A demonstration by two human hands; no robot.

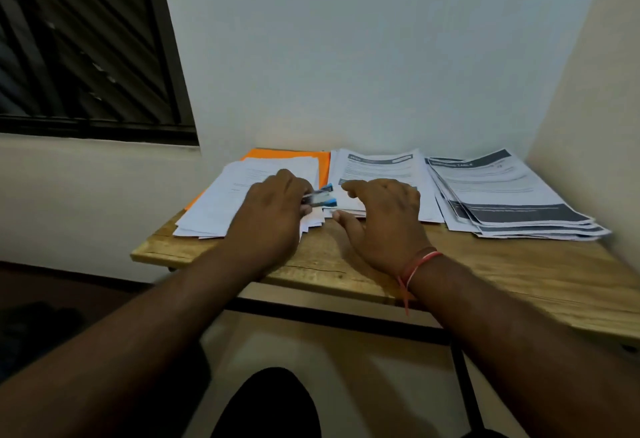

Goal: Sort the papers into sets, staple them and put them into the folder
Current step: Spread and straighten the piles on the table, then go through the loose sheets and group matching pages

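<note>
Three piles of printed papers lie on the wooden table [519,275]. The left pile [221,202] sits on an orange folder [323,164]. A middle pile [377,167] and a right pile [502,191] with dark bands lie beside it. My left hand [273,205] grips a small blue stapler [322,197] over the left pile's right edge. My right hand [381,216] hovers with spread fingers over the near edge of the middle pile, just right of the stapler.
White walls close in behind and to the right of the table. A dark barred window [86,42] is at upper left. The table's black metal frame [346,320] runs below its front edge, above my knee [266,406].
</note>
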